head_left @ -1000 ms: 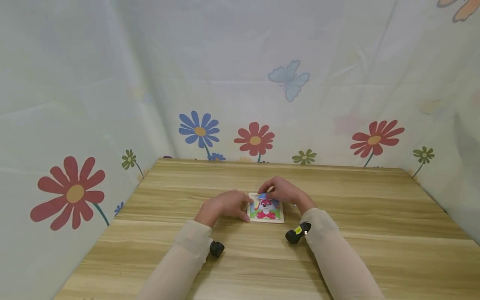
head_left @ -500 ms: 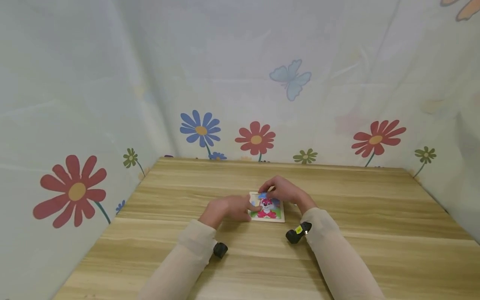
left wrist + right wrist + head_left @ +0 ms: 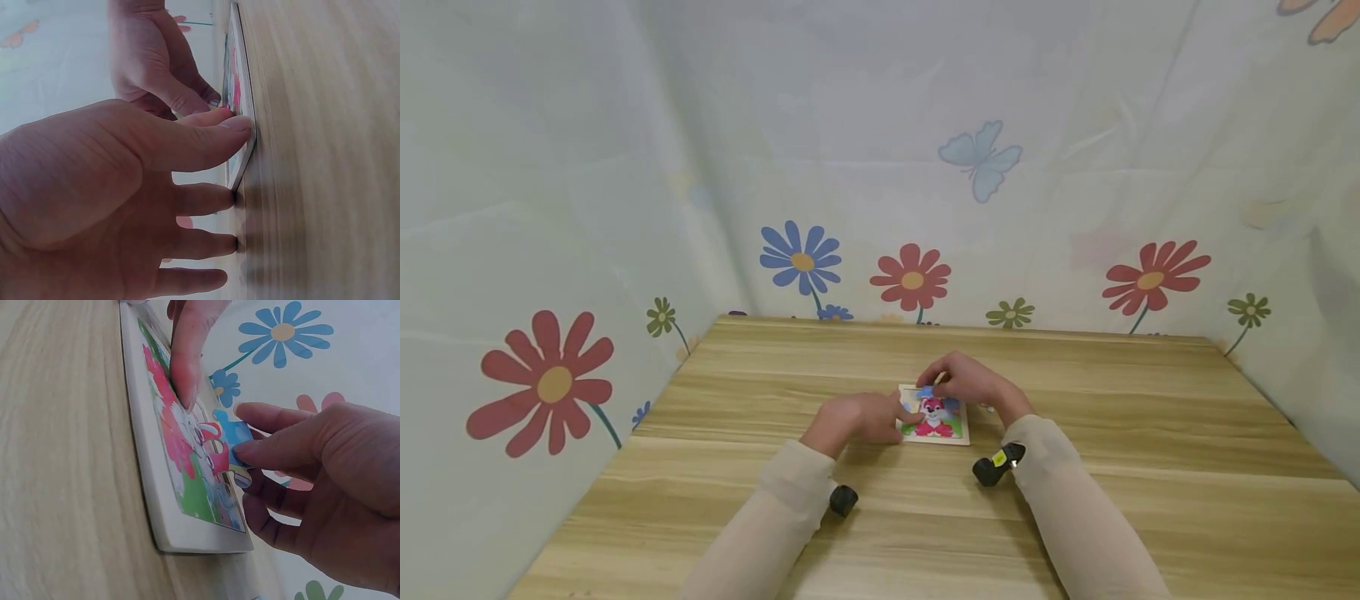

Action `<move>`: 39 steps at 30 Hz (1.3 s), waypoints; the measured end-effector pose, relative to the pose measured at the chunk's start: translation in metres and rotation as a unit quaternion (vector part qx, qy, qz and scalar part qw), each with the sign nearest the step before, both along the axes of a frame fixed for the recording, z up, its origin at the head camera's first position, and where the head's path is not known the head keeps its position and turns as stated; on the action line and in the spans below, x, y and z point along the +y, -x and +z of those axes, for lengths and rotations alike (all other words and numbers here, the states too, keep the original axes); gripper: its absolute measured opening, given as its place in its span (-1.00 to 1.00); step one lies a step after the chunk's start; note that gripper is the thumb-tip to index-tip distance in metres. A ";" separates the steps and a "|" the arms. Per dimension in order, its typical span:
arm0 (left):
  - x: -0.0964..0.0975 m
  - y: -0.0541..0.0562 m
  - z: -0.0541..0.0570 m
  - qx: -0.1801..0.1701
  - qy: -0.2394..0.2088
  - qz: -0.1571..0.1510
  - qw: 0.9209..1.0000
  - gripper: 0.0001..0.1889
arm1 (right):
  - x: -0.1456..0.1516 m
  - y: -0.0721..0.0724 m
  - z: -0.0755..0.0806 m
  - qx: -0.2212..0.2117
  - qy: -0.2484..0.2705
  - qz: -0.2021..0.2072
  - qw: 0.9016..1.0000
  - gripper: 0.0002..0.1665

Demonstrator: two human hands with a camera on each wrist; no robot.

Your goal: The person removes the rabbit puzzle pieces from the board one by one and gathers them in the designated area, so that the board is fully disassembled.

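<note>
A square jigsaw puzzle in a pale wooden tray lies on the table, its picture a pink-and-white cartoon animal. My right hand is over the far edge of the tray. Between its thumb and fingers it pinches a blue jigsaw piece with pink ear shapes, tilted up from the picture. From the left, my left hand touches the puzzle; its index finger presses on the picture near the animal's face. The left thumb rests at the tray's near edge, and the other fingers stretch out beside it.
The wood-grain table meets a pale curtain printed with flowers and butterflies at the back and left. A small light-coloured thing lies by the right wrist. Black wrist cameras sit below both sleeves.
My left hand has shifted slightly right, and its index finger has reached from the tray's left edge onto the picture. The right hand has stayed in place at the far edge.
</note>
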State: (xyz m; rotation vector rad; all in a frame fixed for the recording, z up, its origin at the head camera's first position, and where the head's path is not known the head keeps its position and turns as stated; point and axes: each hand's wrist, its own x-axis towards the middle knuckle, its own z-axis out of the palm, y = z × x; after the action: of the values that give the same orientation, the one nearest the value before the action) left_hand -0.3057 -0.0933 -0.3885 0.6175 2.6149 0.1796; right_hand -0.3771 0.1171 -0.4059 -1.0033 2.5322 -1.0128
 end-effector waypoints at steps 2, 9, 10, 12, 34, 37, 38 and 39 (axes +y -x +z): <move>0.001 0.000 0.000 0.002 0.000 0.000 1.000 -0.48 | 0.001 0.000 0.001 0.002 0.000 0.006 1.000 -0.71; 0.003 0.000 0.002 0.005 -0.003 -0.002 1.000 -0.48 | 0.004 0.000 0.003 -0.002 0.005 0.005 1.000 -0.72; 0.003 0.000 0.002 0.005 -0.003 -0.003 1.000 -0.48 | 0.004 -0.001 0.003 -0.002 0.004 0.002 1.000 -0.72; 0.003 0.000 0.002 0.006 -0.003 -0.004 1.000 -0.48 | 0.004 -0.001 0.002 -0.002 0.004 -0.002 1.000 -0.73; 0.003 -0.002 -0.001 0.018 -0.005 0.005 1.000 -0.48 | 0.108 -0.012 0.012 0.021 -0.020 -0.083 0.996 -0.80; 0.003 -0.002 -0.002 0.019 -0.005 0.005 1.000 -0.48 | 0.116 -0.014 0.011 0.038 -0.046 -0.071 0.996 -0.80; 0.003 -0.003 -0.003 0.019 -0.006 0.004 1.000 -0.48 | 0.118 -0.014 0.011 0.042 -0.053 -0.066 0.996 -0.80; 0.004 -0.003 -0.003 0.018 -0.008 0.004 1.000 -0.48 | 0.118 -0.013 0.010 0.047 -0.058 -0.063 0.995 -0.80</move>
State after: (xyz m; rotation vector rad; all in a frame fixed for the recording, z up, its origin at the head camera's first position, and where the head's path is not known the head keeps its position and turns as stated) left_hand -0.3029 -0.0896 -0.3912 0.6209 2.6533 0.1948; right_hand -0.3639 0.2353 -0.3961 -0.8890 2.7250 -0.8576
